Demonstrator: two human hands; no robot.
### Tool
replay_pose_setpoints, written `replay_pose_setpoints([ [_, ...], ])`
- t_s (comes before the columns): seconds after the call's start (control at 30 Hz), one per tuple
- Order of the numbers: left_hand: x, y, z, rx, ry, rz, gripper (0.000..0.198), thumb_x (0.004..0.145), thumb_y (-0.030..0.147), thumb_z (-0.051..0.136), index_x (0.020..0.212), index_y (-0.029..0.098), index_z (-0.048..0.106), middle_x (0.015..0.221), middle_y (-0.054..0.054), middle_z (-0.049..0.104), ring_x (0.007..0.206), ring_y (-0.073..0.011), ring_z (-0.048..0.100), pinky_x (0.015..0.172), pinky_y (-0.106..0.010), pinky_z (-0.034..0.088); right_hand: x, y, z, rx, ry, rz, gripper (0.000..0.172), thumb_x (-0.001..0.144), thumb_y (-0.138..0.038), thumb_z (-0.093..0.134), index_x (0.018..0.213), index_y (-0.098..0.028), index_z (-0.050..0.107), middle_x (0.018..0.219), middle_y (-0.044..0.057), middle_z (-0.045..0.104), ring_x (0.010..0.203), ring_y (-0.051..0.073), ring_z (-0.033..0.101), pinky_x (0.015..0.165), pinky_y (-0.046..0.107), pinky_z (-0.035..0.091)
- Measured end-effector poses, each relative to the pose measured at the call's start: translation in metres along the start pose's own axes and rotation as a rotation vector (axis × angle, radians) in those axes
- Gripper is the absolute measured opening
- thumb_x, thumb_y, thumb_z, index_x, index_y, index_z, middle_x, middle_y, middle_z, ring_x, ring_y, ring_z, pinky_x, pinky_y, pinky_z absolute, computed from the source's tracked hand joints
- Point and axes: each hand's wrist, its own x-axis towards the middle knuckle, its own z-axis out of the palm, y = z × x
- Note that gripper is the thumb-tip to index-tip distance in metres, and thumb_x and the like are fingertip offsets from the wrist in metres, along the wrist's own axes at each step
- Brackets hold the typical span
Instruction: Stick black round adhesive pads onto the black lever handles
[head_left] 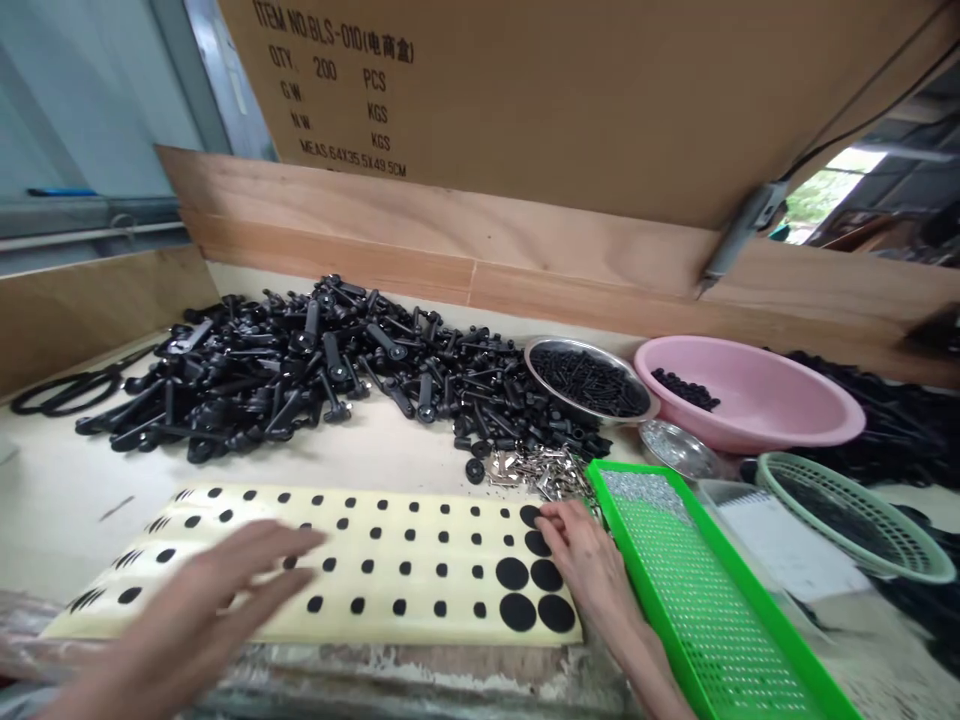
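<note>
A cream sheet (420, 540) dotted with black round stickers lies flat on the bench in front of me. My left hand (202, 610) hovers over its left half, fingers stretched out and apart, holding nothing. My right hand (589, 560) rests on the sheet's right end. Its fingertips are pinched at the large black discs (536, 580). What, if anything, sits between the fingertips is too small to tell.
A big pile of black plastic parts (315, 370) fills the bench behind the sheet. A steel bowl of black screws (589, 380), a pink basin (750, 395), small metal clips (547, 470), a green tray (697, 590) and a green basket (855, 515) stand to the right.
</note>
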Motion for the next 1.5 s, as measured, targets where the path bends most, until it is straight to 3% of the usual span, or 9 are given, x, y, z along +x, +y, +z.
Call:
replay_pose_setpoints([
  [0.07, 0.023, 0.031, 0.05, 0.077, -0.21, 0.197, 0.028, 0.085, 0.042, 0.058, 0.105, 0.029, 0.071, 0.1, -0.007, 0.067, 0.094, -0.0251, 0.06, 0.082, -0.035, 0.05, 0.0, -0.001, 0.003, 0.018, 0.007, 0.008, 0.015, 0.088, -0.032, 0.051, 0.086, -0.022, 0.062, 0.085, 0.004, 0.063, 0.071, 0.02, 0.061, 0.062, 0.033, 0.046],
  [0.17, 0.055, 0.072, 0.125, 0.165, -0.37, 0.464, 0.029, 0.093, 0.031, 0.048, 0.116, 0.024, 0.064, 0.101, -0.008, 0.062, 0.092, -0.023, 0.057, 0.076, -0.034, 0.048, 0.001, -0.002, 0.004, 0.057, 0.007, 0.016, 0.011, 0.087, -0.029, 0.053, 0.085, -0.022, 0.06, 0.081, 0.003, 0.063, 0.068, 0.019, 0.061, 0.061, 0.031, 0.047],
  [0.23, 0.071, 0.083, 0.162, 0.305, -0.374, 0.566, 0.024, 0.092, 0.029, 0.05, 0.111, 0.02, 0.064, 0.097, -0.008, 0.059, 0.09, -0.0232, 0.054, 0.076, -0.035, 0.046, 0.002, -0.002, 0.004, 0.083, 0.006, 0.017, 0.011, 0.088, -0.028, 0.051, 0.084, -0.022, 0.059, 0.079, 0.002, 0.062, 0.067, 0.018, 0.061, 0.061, 0.03, 0.048],
  [0.33, 0.082, 0.079, 0.192, 0.441, -0.293, 0.654, 0.019, 0.091, 0.031, 0.053, 0.104, 0.02, 0.063, 0.097, -0.007, 0.055, 0.092, -0.0246, 0.049, 0.078, -0.038, 0.042, 0.001, 0.0, 0.006, 0.119, 0.017, 0.026, 0.013, 0.09, -0.027, 0.048, 0.083, -0.021, 0.057, 0.079, 0.003, 0.061, 0.066, 0.017, 0.06, 0.06, 0.029, 0.049],
  [0.47, 0.083, 0.066, 0.197, 0.479, -0.249, 0.699, 0.02, 0.094, 0.032, 0.048, 0.108, 0.022, 0.059, 0.095, -0.005, 0.053, 0.089, -0.0227, 0.046, 0.076, -0.037, 0.038, -0.001, 0.003, 0.012, 0.151, 0.051, 0.033, 0.013, 0.09, -0.028, 0.048, 0.088, -0.02, 0.058, 0.086, 0.005, 0.061, 0.07, 0.018, 0.061, 0.066, 0.033, 0.051],
  [0.7, 0.084, 0.068, 0.197, 0.517, -0.252, 0.725, 0.021, 0.094, 0.03, 0.046, 0.11, 0.023, 0.058, 0.096, -0.006, 0.053, 0.088, -0.0225, 0.045, 0.074, -0.036, 0.035, -0.002, 0.002, 0.009, 0.167, 0.091, 0.034, 0.017, 0.089, -0.03, 0.048, 0.095, -0.021, 0.061, 0.091, 0.008, 0.061, 0.079, 0.022, 0.062, 0.073, 0.037, 0.05],
  [1.2, 0.086, 0.072, 0.195, 0.496, -0.295, 0.696, 0.013, 0.093, 0.032, 0.052, 0.101, 0.024, 0.059, 0.094, -0.003, 0.055, 0.091, -0.023, 0.049, 0.075, -0.037, 0.039, 0.003, 0.004, 0.001, 0.343, -0.128, 0.061, 0.01, 0.084, -0.024, 0.049, 0.079, -0.022, 0.058, 0.078, 0.0, 0.057, 0.065, 0.016, 0.055, 0.058, 0.027, 0.044],
  [1.33, 0.083, 0.069, 0.195, 0.527, -0.287, 0.729, 0.009, 0.093, 0.027, 0.051, 0.096, 0.022, 0.059, 0.09, -0.003, 0.056, 0.09, -0.0235, 0.05, 0.076, -0.037, 0.04, 0.005, 0.004, -0.007, 0.42, -0.192, 0.046, 0.009, 0.082, -0.023, 0.051, 0.075, -0.022, 0.058, 0.077, 0.0, 0.056, 0.066, 0.016, 0.054, 0.061, 0.027, 0.044],
  [1.5, 0.076, 0.066, 0.192, 0.502, -0.275, 0.717, 0.016, 0.091, 0.019, 0.052, 0.107, 0.019, 0.053, 0.096, -0.007, 0.06, 0.09, -0.024, 0.052, 0.079, -0.039, 0.041, 0.004, 0.0, -0.019, 0.529, -0.233, 0.057, 0.011, 0.085, -0.029, 0.051, 0.078, -0.023, 0.057, 0.083, 0.001, 0.057, 0.077, 0.018, 0.056, 0.067, 0.028, 0.045],
])
